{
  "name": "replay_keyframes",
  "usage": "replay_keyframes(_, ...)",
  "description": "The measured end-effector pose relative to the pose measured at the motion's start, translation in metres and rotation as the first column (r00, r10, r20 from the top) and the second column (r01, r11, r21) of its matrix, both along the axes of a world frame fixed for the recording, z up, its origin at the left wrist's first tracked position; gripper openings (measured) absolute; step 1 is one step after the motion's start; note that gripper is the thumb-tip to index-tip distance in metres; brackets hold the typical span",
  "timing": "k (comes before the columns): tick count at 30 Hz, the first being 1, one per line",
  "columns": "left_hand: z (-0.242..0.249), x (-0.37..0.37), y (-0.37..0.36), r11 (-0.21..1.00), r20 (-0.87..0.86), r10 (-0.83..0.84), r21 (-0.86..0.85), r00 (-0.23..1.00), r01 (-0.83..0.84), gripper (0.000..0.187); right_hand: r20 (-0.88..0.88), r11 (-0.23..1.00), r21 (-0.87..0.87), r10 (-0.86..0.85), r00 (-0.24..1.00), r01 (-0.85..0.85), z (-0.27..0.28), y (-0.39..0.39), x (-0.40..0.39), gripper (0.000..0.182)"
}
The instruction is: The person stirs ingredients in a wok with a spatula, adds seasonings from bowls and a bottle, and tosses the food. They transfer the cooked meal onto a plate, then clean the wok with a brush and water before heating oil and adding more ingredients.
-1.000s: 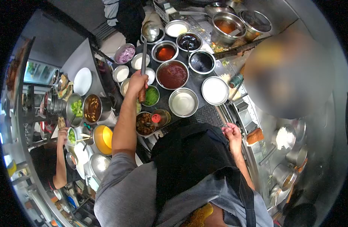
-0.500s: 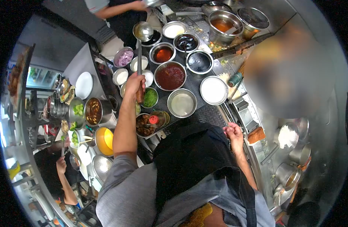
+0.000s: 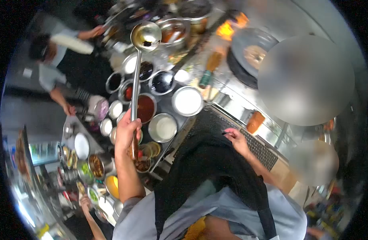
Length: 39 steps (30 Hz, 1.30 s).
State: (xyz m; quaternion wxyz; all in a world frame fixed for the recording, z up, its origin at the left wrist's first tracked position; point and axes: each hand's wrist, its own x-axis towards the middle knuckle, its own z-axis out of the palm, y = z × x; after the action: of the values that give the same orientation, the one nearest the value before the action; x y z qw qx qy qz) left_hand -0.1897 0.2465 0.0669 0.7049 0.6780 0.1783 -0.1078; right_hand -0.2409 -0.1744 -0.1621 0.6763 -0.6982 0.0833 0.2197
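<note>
At the far left we are seeing a shelf (image 3: 22, 156), blurred and cut off by the dark round border. Beside it, a co-worker's hand (image 3: 85, 203) is reaching over the crowded side counter, but we are not managing to read what it is touching. Higher up, another co-worker (image 3: 68, 60) is standing in blur.

Our left hand (image 3: 128, 132) is closing firmly around the ladle (image 3: 135, 90). The brown grip end is coming out below the fist, towards our body, and the round bowl is lying well beyond the fingers. It is showing a dark patch inside, which we cannot identify. The shaft is partly covering the red sauce bowl (image 3: 147, 108); to its right, two bowls of white content (image 3: 163, 128) (image 3: 188, 101) are resting on the dark work surface (image 3: 200, 120).

Our right hand (image 3: 235, 141) is bending its fingers beside the black apron (image 3: 208, 160); we cannot tell if it is gripping the cloth. Farther right, flames (image 3: 225, 31) are burning near a wok (image 3: 250, 44), a brown block (image 3: 255, 122) is lying on the ledge, and a round blur is hiding part of the stove area.
</note>
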Motion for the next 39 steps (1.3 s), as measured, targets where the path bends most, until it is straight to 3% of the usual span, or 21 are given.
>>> replay_keyframes(4, -0.004, 0.051, -0.101, 0.960, 0.055, -0.272, 0.084, 0.961, 0.267, 0.053, -0.011, 0.997, 0.054, -0.062, 0.998, 0.062, 0.014, -0.031, -0.002, 0.025)
replay_keyframes(7, -0.031, 0.097, -0.184, 0.882, 0.078, -0.406, 0.295, 0.911, 0.367, 0.052, 0.026, 0.990, 0.040, -0.135, 0.991, 0.134, 0.021, -0.059, -0.009, 0.025)
replay_keyframes(8, -0.043, 0.115, -0.204, 0.763, 0.000, -0.487, 0.487, 0.874, 0.425, 0.054, 0.022, 0.989, 0.038, -0.146, 0.989, 0.145, 0.021, -0.068, -0.013, 0.025)
replay_keyframes(10, -0.099, 0.152, -0.240, 0.619, 0.176, -0.588, 0.727, 0.789, 0.299, 0.058, 0.045, 0.975, 0.052, -0.218, 0.975, 0.216, 0.020, -0.086, -0.023, 0.025)
replay_keyframes(15, -0.133, 0.206, -0.319, 0.197, -0.121, -0.677, 0.921, 0.726, 0.337, 0.045, -0.055, 0.965, 0.082, -0.244, 0.968, 0.248, 0.011, -0.117, -0.047, 0.026)
replay_keyframes(16, -0.143, 0.213, -0.331, 0.178, -0.152, -0.669, 0.917, 0.727, 0.356, 0.044, -0.003, 0.962, 0.049, -0.267, 0.964, 0.267, 0.007, -0.119, -0.049, 0.027)
replay_keyframes(17, -0.169, 0.226, -0.342, 0.169, -0.254, -0.613, 0.883, 0.748, 0.439, 0.059, 0.052, 0.963, 0.024, -0.268, 0.962, 0.268, 0.002, -0.120, -0.049, 0.028)
replay_keyframes(20, -0.136, 0.196, -0.348, 0.476, -0.084, -0.535, 0.792, 0.841, 0.383, 0.066, 0.083, 0.982, -0.079, -0.162, 0.983, 0.169, -0.019, -0.123, -0.040, 0.031)
replay_keyframes(21, -0.140, 0.190, -0.343, 0.494, -0.027, -0.551, 0.795, 0.834, 0.352, 0.054, 0.139, 0.986, -0.102, -0.118, 0.983, 0.132, -0.038, -0.126, -0.037, 0.031)
replay_keyframes(22, -0.147, 0.191, -0.336, 0.275, -0.011, -0.696, 0.920, 0.718, 0.280, 0.040, 0.142, 0.996, -0.029, -0.076, 0.987, 0.080, -0.050, -0.130, -0.032, 0.030)
replay_keyframes(23, -0.152, 0.192, -0.331, 0.079, -0.194, -0.775, 0.914, 0.601, 0.397, 0.034, 0.145, 0.998, 0.040, -0.050, 0.988, 0.045, -0.063, -0.129, -0.028, 0.030)
replay_keyframes(24, -0.126, 0.170, -0.308, 0.182, -0.053, -0.785, 0.933, 0.618, 0.310, 0.031, 0.069, 0.998, 0.044, -0.058, 0.996, 0.055, -0.057, -0.121, -0.028, 0.029)
replay_keyframes(25, -0.109, 0.152, -0.280, 0.189, -0.056, -0.761, 0.934, 0.646, 0.303, 0.031, 0.069, 0.999, 0.048, -0.022, 0.997, 0.019, -0.040, -0.108, -0.022, 0.029)
replay_keyframes(27, -0.074, 0.111, -0.213, 0.504, 0.298, -0.733, 0.841, 0.612, 0.194, 0.031, 0.087, 0.977, -0.117, 0.187, 0.979, -0.176, -0.011, -0.088, -0.015, 0.030)
replay_keyframes(29, -0.014, 0.070, -0.125, 0.608, 0.100, -0.631, 0.681, 0.770, 0.410, 0.030, 0.102, 0.963, -0.116, 0.255, 0.962, -0.243, -0.016, -0.077, -0.012, 0.032)
replay_keyframes(32, -0.010, 0.022, 0.019, 0.364, -0.139, -0.638, 0.812, 0.757, 0.456, 0.020, 0.305, 0.920, 0.108, 0.329, 0.894, -0.376, -0.034, -0.063, -0.010, 0.038)
replay_keyframes(33, -0.010, 0.007, 0.050, 0.270, -0.383, -0.514, 0.777, 0.767, 0.569, 0.017, 0.292, 0.915, 0.115, 0.342, 0.893, -0.387, -0.043, -0.060, -0.011, 0.038)
replay_keyframes(35, -0.077, -0.020, 0.123, 0.512, -0.580, -0.336, 0.549, 0.742, 0.660, 0.013, 0.260, 0.908, 0.124, 0.360, 0.896, -0.401, -0.064, -0.054, -0.014, 0.040)
replay_keyframes(37, -0.164, -0.047, 0.169, 0.347, -0.419, -0.316, 0.784, 0.851, 0.515, 0.016, 0.215, 0.904, 0.134, 0.374, 0.902, -0.406, -0.092, -0.053, -0.021, 0.041)
replay_keyframes(38, -0.199, -0.051, 0.174, 0.353, -0.417, -0.322, 0.780, 0.850, 0.516, 0.016, 0.197, 0.905, 0.141, 0.373, 0.907, -0.403, -0.108, -0.055, -0.025, 0.042)
replay_keyframes(39, -0.230, -0.050, 0.175, 0.312, -0.429, -0.185, 0.828, 0.884, 0.467, 0.018, 0.179, 0.904, 0.153, 0.372, 0.911, -0.399, -0.124, -0.057, -0.030, 0.042)
